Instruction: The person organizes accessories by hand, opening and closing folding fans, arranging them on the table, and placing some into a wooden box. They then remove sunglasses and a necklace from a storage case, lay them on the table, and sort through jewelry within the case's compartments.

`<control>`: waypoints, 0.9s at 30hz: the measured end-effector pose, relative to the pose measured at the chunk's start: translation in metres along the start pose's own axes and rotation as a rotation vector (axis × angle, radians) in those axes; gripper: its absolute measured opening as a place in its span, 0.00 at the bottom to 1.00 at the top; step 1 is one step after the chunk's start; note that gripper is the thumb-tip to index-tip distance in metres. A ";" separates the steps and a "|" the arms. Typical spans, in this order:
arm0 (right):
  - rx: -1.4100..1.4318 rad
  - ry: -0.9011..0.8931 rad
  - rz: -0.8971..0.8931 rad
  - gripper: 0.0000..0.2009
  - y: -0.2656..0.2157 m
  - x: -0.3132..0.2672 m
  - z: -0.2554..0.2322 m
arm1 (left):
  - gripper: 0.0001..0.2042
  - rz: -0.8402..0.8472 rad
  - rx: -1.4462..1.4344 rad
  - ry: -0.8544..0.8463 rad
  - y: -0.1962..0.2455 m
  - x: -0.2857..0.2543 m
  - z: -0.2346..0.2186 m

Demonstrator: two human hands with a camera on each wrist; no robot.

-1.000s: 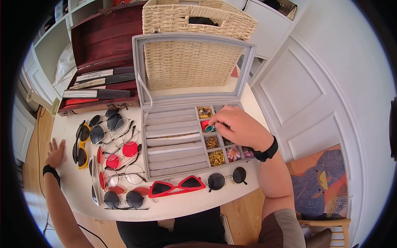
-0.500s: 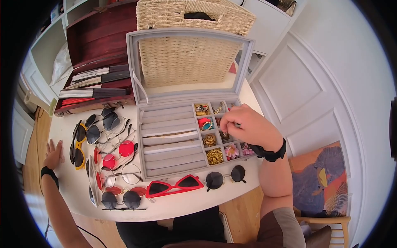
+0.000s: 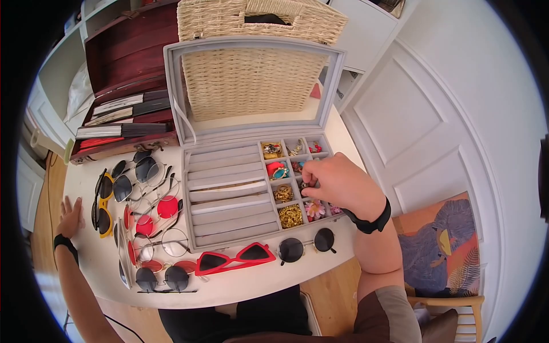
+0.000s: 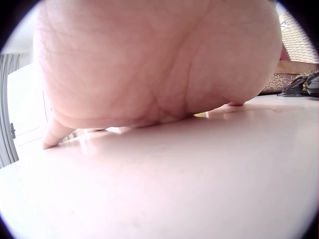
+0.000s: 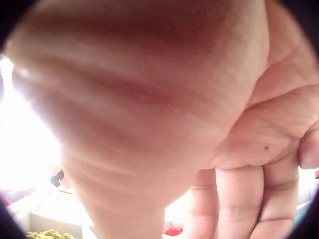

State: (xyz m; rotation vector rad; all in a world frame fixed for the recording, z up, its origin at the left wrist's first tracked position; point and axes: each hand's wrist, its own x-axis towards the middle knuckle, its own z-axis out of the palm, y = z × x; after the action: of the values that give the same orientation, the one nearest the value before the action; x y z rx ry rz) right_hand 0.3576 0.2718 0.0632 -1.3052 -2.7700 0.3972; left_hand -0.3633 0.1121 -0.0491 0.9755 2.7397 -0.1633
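Note:
My right hand (image 3: 346, 186) reaches over the small compartments of an open grey jewelry box (image 3: 229, 243). Its thumb and curled fingertips dip into a middle compartment in the right-hand column area. I cannot tell whether they pinch a piece of jewelry there. Around them lie gold chains (image 3: 290, 216), a pink flower ornament (image 3: 314, 209), and a turquoise ring (image 3: 279, 172) beside a red piece. In the right wrist view the thumb and fingers point down, their tips cut off by the frame. My left hand (image 3: 70, 217) rests on the white table (image 4: 164, 184) with its fingers spread.
Several sunglasses and eyeglasses lie left and in front of the box, including red-framed sunglasses (image 3: 235, 259) and round dark ones (image 3: 291, 250). A dark red wooden chest (image 3: 128, 57) stands open at the back left. A woven basket (image 3: 246, 86) stands behind the box's clear lid.
My right hand has shifted from the upper compartments down toward the third row, its fingertips lowering in. The view has swung slightly right. My left hand has stayed on the table.

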 end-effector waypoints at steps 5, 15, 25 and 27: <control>-0.091 0.036 -0.046 0.09 0.000 -0.002 0.006 | 0.50 0.034 0.059 -0.035 0.000 0.000 -0.002; 0.126 -0.036 -0.066 0.09 0.011 0.001 0.005 | 0.45 -0.018 0.068 -0.028 0.004 -0.003 -0.002; 0.342 0.045 -0.026 0.10 0.020 -0.001 -0.003 | 0.48 0.103 0.180 -0.086 0.007 -0.010 -0.008; 0.333 0.013 -0.008 0.10 0.021 -0.001 -0.006 | 0.49 0.066 0.071 -0.057 0.001 -0.002 -0.003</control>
State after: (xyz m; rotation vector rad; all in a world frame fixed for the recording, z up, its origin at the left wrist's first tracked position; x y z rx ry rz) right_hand 0.3752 0.2847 0.0641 -1.2082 -2.5517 0.8044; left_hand -0.3622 0.1121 -0.0455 1.0617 2.6627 -0.2746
